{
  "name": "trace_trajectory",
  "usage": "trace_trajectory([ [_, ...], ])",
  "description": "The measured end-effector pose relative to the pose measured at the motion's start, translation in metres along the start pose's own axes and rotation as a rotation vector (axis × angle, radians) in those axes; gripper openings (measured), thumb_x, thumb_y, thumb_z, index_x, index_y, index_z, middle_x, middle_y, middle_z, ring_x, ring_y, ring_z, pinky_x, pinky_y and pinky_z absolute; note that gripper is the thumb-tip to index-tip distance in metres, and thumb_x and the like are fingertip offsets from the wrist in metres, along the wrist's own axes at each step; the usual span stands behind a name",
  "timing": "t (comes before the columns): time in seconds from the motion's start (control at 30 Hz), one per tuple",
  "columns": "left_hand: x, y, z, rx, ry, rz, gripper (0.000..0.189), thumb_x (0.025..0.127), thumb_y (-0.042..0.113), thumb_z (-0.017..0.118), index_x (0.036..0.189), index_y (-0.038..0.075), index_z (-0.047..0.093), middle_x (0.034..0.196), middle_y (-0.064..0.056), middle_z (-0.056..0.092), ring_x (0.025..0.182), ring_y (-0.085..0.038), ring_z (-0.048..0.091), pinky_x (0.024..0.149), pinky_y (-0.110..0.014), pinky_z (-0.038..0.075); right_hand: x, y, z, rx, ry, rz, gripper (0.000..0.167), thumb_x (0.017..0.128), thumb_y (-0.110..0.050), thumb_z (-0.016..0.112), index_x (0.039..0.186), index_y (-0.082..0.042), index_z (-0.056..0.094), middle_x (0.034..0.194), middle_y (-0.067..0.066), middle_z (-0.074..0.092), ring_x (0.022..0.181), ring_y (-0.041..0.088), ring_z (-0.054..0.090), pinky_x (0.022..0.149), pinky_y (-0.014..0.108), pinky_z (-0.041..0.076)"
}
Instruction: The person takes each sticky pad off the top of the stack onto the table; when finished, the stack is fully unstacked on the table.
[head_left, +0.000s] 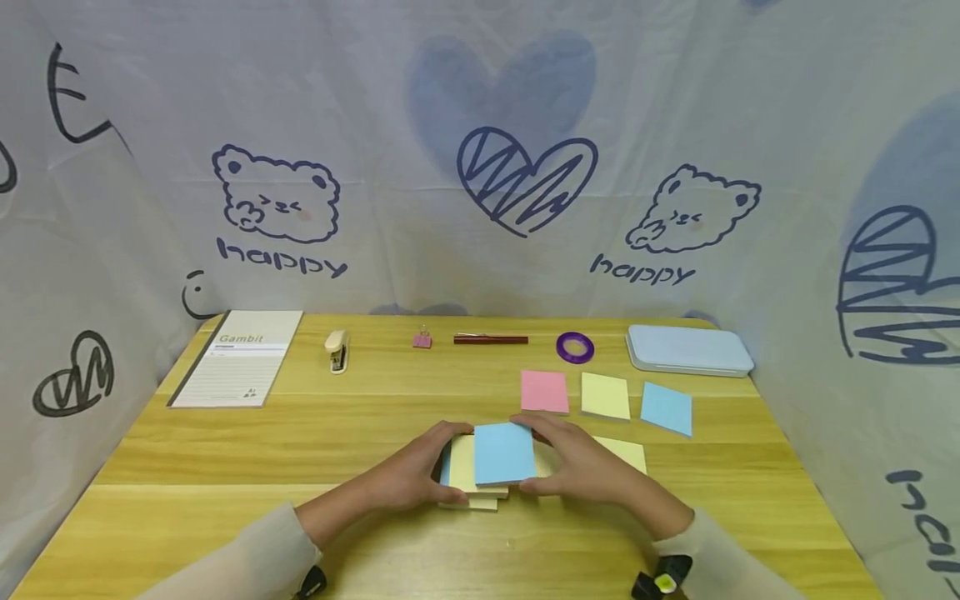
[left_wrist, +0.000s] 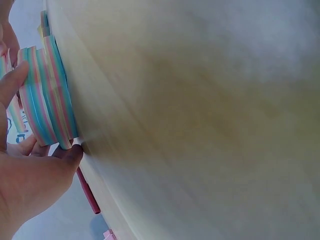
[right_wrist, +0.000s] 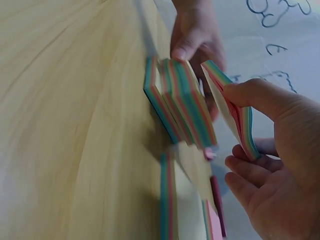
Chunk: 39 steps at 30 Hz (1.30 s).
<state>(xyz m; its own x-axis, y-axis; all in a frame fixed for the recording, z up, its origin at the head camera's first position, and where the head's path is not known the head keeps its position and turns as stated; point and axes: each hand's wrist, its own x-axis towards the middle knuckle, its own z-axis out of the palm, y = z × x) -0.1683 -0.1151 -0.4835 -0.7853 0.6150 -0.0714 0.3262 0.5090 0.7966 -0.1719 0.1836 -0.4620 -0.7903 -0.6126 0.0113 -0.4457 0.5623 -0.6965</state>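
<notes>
Near the front middle of the table, my left hand grips the sides of a stack of sticky note pads. Striped pink, blue and yellow edges show on this stack in the left wrist view, and its layers sit slightly out of line. Between thumb and fingers, my right hand holds another sticky note pad with a blue top. In the right wrist view this held pad is tilted and apart from the stack, just above it.
Beside the right hand lies a yellow pad. Behind are pink, yellow and blue pads. Along the back lie a notebook, stapler, binder clip, pen, purple tape roll and pale blue case.
</notes>
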Motion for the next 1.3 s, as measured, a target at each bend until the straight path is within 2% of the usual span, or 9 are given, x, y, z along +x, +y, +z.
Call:
trace_trajectory([
  [0.17,0.0,0.001,0.0,0.034,0.002,0.007,0.086,0.084,0.028,0.088,0.154,0.009,0.042,0.134,-0.004,0.052,0.117,-0.02,0.052,0.101,-0.046,0.045,-0.022,0.013,-0.015,0.069,0.036,0.043,0.088,0.085,-0.034,0.087,0.157,-0.012,0.042,0.154,0.01,0.047,0.138,0.034,0.052,0.11,0.044,0.045],
  [0.3,0.0,0.002,0.001,0.042,0.003,0.012,0.087,0.083,0.028,0.089,0.153,0.008,0.042,0.134,-0.005,0.053,0.116,-0.019,0.052,0.101,-0.045,0.046,-0.046,0.024,-0.028,0.112,0.07,0.104,0.089,0.085,-0.039,0.086,0.157,-0.013,0.041,0.159,0.011,0.043,0.142,0.036,0.047,0.112,0.045,0.041],
  [0.53,0.0,0.002,0.001,0.038,0.0,0.015,0.088,0.083,0.029,0.089,0.154,0.006,0.041,0.135,-0.006,0.053,0.119,-0.02,0.052,0.102,-0.047,0.046,-0.096,0.05,-0.048,0.071,0.147,0.147,0.089,0.087,-0.039,0.084,0.157,-0.007,0.039,0.158,0.02,0.041,0.141,0.042,0.046,0.11,0.046,0.041],
  [0.6,0.0,0.003,0.001,0.034,-0.001,0.014,0.088,0.083,0.029,0.089,0.154,0.006,0.041,0.135,-0.006,0.052,0.119,-0.021,0.052,0.102,-0.047,0.045,-0.11,0.056,-0.054,0.065,0.171,0.177,0.089,0.087,-0.039,0.084,0.157,-0.008,0.039,0.157,0.02,0.042,0.14,0.043,0.046,0.11,0.041,0.043],
  [0.73,-0.001,0.004,0.0,0.029,-0.002,0.009,0.088,0.083,0.029,0.089,0.154,0.007,0.041,0.135,-0.006,0.052,0.118,-0.021,0.052,0.101,-0.047,0.046,-0.136,0.069,-0.066,0.084,0.21,0.259,0.087,0.087,-0.037,0.084,0.157,-0.01,0.039,0.156,0.021,0.042,0.141,0.046,0.044,0.106,0.018,0.042],
  [0.8,-0.001,0.005,0.0,0.032,-0.002,0.008,0.088,0.083,0.029,0.089,0.154,0.007,0.041,0.135,-0.006,0.052,0.116,-0.02,0.052,0.1,-0.046,0.046,-0.147,0.076,-0.071,0.081,0.221,0.291,0.086,0.088,-0.034,0.083,0.156,-0.008,0.039,0.155,0.024,0.042,0.139,0.048,0.044,0.102,0.011,0.04],
  [1.03,-0.001,0.004,0.0,0.038,-0.003,0.012,0.088,0.083,0.03,0.089,0.154,0.008,0.042,0.135,-0.005,0.052,0.117,-0.02,0.052,0.102,-0.046,0.046,-0.17,0.103,-0.077,-0.042,0.24,0.354,0.086,0.085,-0.037,0.085,0.151,-0.001,0.044,0.151,0.028,0.045,0.137,0.051,0.042,0.097,0.0,0.028],
  [1.2,-0.001,0.003,0.0,0.028,-0.004,0.011,0.088,0.083,0.029,0.089,0.154,0.008,0.041,0.135,-0.006,0.052,0.119,-0.021,0.052,0.102,-0.048,0.045,-0.175,0.114,-0.075,-0.088,0.214,0.381,0.088,0.082,-0.045,0.086,0.149,-0.004,0.046,0.149,0.026,0.047,0.138,0.05,0.041,0.094,-0.003,0.018],
  [1.3,-0.001,0.003,0.0,0.025,-0.008,0.01,0.088,0.083,0.03,0.088,0.154,0.008,0.041,0.136,-0.005,0.052,0.119,-0.021,0.052,0.102,-0.047,0.045,-0.175,0.118,-0.074,-0.129,0.21,0.363,0.086,0.082,-0.045,0.086,0.148,-0.005,0.047,0.148,0.026,0.048,0.137,0.05,0.042,0.094,-0.003,0.017],
])
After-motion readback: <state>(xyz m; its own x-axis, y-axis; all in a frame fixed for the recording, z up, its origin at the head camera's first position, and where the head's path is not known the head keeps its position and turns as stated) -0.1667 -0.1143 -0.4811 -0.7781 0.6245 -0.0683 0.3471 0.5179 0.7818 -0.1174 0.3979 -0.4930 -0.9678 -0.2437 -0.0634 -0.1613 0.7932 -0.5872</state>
